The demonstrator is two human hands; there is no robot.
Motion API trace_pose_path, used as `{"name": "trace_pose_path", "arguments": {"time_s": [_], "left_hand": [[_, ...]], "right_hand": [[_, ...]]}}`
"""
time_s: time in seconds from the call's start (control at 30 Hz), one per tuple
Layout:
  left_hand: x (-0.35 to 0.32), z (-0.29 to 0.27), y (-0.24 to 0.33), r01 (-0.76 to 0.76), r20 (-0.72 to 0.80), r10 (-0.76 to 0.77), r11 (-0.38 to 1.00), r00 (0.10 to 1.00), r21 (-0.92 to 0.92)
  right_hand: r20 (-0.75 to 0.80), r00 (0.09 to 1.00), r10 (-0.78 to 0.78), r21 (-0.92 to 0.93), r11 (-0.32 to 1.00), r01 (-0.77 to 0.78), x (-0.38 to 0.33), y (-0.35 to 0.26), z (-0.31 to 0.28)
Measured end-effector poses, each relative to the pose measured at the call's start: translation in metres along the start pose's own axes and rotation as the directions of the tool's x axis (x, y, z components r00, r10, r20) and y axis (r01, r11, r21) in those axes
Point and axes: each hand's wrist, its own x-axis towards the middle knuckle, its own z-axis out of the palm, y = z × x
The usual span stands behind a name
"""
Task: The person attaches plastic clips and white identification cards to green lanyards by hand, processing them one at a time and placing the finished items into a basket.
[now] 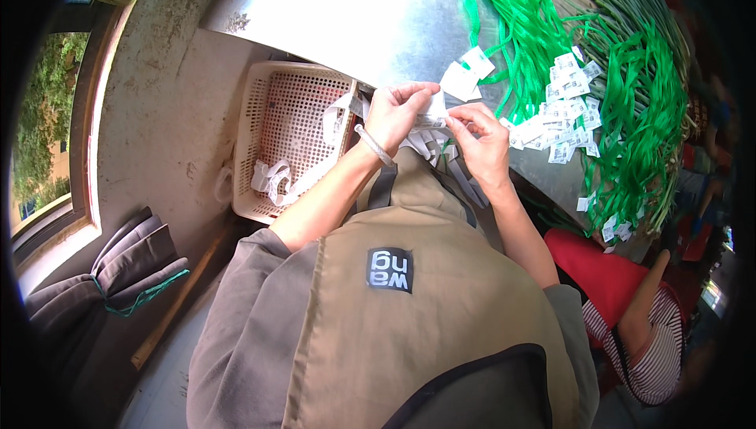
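At the near edge of the metal table, my left hand [391, 116] pinches a small white label [435, 108] between thumb and fingers. My right hand [482, 143] is closed at the label's right side, thumb and fingertips pressed on its lower corner. A white paper strip [337, 119] curls beside my left wrist and trails into a basket. Loose white labels [461, 82] lie just beyond my hands. To their right are bunched green mesh strips [520, 27] with many white labels [563, 106] on their ends.
A cream perforated plastic basket [253, 126] stands at the left, below the metal table [339, 15]. Long green stalks [622, 3] lie at the far right, with more green strips [630, 130]. Another person in red and stripes [598, 279] is at the right. Dark cloth [142, 260] hangs at the left wall.
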Motion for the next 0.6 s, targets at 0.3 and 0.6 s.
{"name": "trace_pose_path", "arguments": {"time_s": [0.3, 0.6], "left_hand": [[0.009, -0.002, -0.005, 0.110, -0.154, -0.119, 0.992, 0.981, -0.067], [0.006, -0.010, -0.010, 0.209, -0.165, -0.230, 0.969, 0.959, -0.132]], "right_hand": [[0.108, 0.991, 0.073, 0.147, 0.985, -0.089, -0.003, -0.003, -0.001], [-0.026, 0.761, 0.648, 0.592, 0.624, -0.511, 0.074, 0.084, -0.047]]}}
